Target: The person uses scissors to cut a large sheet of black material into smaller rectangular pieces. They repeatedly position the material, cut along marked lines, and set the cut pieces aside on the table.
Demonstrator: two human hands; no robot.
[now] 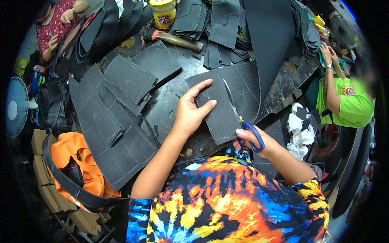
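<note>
1 sciss. (pixel 240 120) | 2 own hands (pixel 189 112) | 1 ylw-lid jar (pixel 164 17) | 1 blu fan (pixel 14 107) | 2 co-wkrs (pixel 348 99)

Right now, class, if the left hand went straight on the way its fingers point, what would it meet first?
Probably the open blades of the blue-handled scissors, across the black textured sheet from the left hand; their height is unclear.

Pale glare marks the worktable (pixel 189 68) amid black, bent fisheye edges.

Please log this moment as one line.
left grip: touching black textured sheet | right grip: holding blue-handled scissors | blades: over sheet | at left: white-marked black pieces
</note>
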